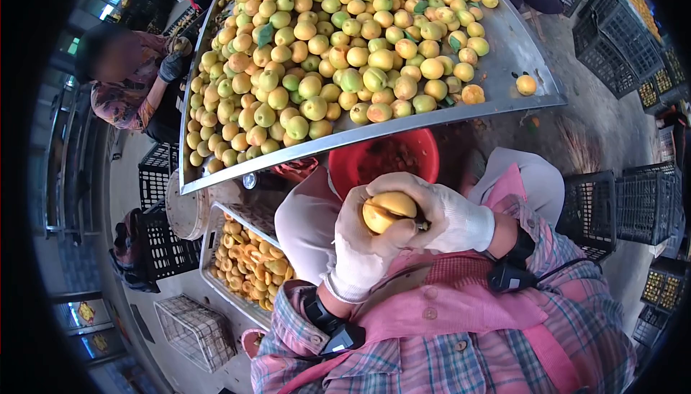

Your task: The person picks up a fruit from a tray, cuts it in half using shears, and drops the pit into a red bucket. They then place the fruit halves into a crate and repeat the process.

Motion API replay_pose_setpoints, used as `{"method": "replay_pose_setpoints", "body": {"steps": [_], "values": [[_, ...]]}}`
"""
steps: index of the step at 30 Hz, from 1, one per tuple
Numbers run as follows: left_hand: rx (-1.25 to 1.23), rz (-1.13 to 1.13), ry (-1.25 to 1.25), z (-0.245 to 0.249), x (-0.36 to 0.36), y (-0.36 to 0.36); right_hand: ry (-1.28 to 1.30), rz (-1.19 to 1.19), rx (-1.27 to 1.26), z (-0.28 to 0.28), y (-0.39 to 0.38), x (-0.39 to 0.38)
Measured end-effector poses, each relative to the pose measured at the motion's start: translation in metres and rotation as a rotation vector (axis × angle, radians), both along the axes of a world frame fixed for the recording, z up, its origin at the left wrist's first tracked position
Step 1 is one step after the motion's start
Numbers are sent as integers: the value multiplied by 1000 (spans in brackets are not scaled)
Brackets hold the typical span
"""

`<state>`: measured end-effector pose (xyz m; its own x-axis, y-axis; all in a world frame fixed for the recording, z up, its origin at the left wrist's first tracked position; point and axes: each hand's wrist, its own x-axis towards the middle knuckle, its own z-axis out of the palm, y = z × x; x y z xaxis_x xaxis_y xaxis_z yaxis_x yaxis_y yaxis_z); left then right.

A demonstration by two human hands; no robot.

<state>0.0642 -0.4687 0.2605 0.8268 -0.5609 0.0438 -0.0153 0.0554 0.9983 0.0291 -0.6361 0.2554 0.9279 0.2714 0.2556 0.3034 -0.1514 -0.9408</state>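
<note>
Both of my hands wear whitish gloves and meet over my lap. Between them is a yellow apricot (389, 212) with a dark split running across its flesh. My left hand (358, 244) is closed around its left side, the thumb lying along the bottom. From the right, my right hand (452, 215) grips the same fruit, fingers curled over the top. Something small and dark shows by the right fingers; I cannot make out what it is. Just beyond my hands, a red basin (425, 151) with reddish-brown bits inside stands under the table's edge.
A metal-edged table (515, 63) bears a big heap of apricots (324, 56). Split apricot halves (252, 257) fill a white crate (209, 268) at my left. A wire basket (193, 328) lies nearby. Black crates (644, 200) stand at right. A gloved co-worker (129, 77) sits at left.
</note>
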Motion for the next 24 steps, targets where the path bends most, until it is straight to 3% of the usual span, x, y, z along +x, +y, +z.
{"method": "replay_pose_setpoints", "body": {"steps": [1,2,5,7,9,17,19,22,24], "values": [[14,89,123,1,-1,0,24,-64,-27,-4,2,1],[99,122,78,6,-2,-1,76,-89,-43,-9,3,4],[47,152,142,-1,-2,-4,156,-77,-40,-10,1,10],[9,175,135,-6,-1,-5,34,-115,-42,-11,7,13],[24,164,200,-10,4,-3,537,-95,184,1,9,12],[-171,30,425,-16,16,-6,637,-121,266,-10,8,17],[-106,53,357,-21,17,-7,629,-132,385,-20,8,17],[-61,167,190,-39,19,-11,636,-169,384,-21,11,20],[-48,140,213,-37,19,-8,643,-167,378,-24,12,20]]}}
